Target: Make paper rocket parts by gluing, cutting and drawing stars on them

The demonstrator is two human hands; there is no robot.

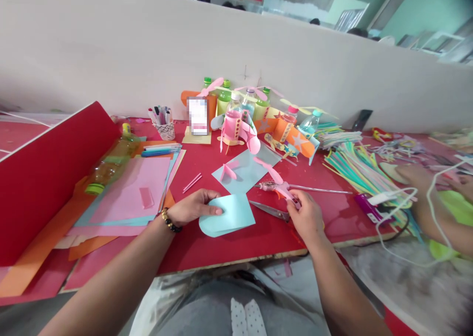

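Note:
My left hand is closed on a folded sheet of light blue paper, thumb on top, the fold rounded at the left. My right hand pinches the near end of a pink paper propeller. Beside and partly under that hand lie scissors, their blades pointing left toward the blue paper; most of the handles are hidden. Behind the propeller lies what looks like a glue gun, partly covered. A small folded pink paper piece rests on a pale blue sheet.
Paper-decorated bottles with propellers stand by the wall. Left are stacked coloured papers, a plastic bottle, a red panel and a pen cup. Straws, a purple power bank and another person's arm are right.

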